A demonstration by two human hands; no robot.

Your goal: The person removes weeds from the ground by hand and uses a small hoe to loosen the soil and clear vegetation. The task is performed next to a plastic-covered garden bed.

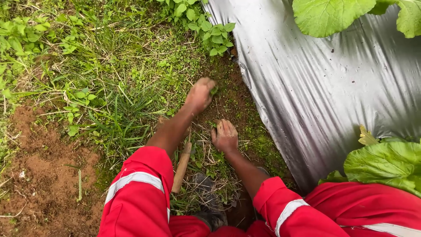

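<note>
Weeds sit clamped in our left hand, low in the grass beside the silver sheet. Our right hand presses flat on the soil, fingers together and holding nothing, near a wooden handle.

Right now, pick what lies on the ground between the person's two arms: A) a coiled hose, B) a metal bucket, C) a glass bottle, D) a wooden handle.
D: a wooden handle lies on the grass between the red sleeves, below the left hand, which grips small green weeds, and beside the right hand, which presses on the soil.
</note>
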